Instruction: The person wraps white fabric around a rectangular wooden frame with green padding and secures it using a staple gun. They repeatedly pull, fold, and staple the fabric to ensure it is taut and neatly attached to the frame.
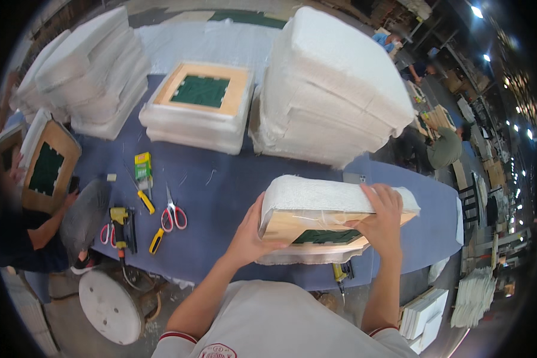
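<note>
Blue cloth covers the surface (221,185), which stands in a dim workshop with stacks of white padded seat cushions (334,89) at its far side. At the near edge a seat pad (328,209) is tipped up on its edge, white padding facing away, wooden frame and green webbing turned toward the person. Its long axis runs left to right, directly in front of the chest. The left hand (250,232) is curled around the pad's left end, thumb on the wood, fingers spread over the side. The right hand (382,218) lies over the top right part, fingers wrapped onto the padding. Both hands hold the pad, about equally close. Left of it lie red-handled scissors (173,216), a yellow-handled tool (145,201) and a staple gun (122,230), well apart from the left hand.
</note>
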### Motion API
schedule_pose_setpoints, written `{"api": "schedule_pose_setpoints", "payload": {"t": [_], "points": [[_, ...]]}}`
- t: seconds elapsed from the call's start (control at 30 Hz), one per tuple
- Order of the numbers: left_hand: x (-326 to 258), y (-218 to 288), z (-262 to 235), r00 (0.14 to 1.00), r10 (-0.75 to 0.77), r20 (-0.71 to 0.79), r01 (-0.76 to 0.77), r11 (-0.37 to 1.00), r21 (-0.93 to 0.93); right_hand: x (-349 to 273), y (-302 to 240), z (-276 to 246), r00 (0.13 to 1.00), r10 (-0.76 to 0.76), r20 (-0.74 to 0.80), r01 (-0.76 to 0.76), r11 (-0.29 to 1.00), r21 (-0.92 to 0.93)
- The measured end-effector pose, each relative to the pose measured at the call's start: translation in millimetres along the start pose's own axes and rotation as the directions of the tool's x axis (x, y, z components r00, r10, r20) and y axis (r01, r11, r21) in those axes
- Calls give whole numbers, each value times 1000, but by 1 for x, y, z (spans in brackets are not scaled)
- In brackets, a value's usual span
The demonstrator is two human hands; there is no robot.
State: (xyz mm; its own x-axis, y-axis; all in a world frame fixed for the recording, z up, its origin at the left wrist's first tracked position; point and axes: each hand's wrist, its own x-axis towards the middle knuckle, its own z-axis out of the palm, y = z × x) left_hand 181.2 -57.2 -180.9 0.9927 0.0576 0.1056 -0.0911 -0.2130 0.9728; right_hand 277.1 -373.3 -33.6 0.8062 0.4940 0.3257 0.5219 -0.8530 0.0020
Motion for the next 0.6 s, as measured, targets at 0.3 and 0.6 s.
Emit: {"api": "schedule_pose_setpoints", "payload": {"t": [0.3, 0.6], "points": [[0, 139, -63, 946, 301, -117, -243, 902, 357, -24, 1, -79, 967, 55, -247, -14, 986, 163], [13, 166, -34, 843, 537, 3, -456, 712, 534, -62, -18, -39, 978, 201, -52, -127, 779, 614]]}}
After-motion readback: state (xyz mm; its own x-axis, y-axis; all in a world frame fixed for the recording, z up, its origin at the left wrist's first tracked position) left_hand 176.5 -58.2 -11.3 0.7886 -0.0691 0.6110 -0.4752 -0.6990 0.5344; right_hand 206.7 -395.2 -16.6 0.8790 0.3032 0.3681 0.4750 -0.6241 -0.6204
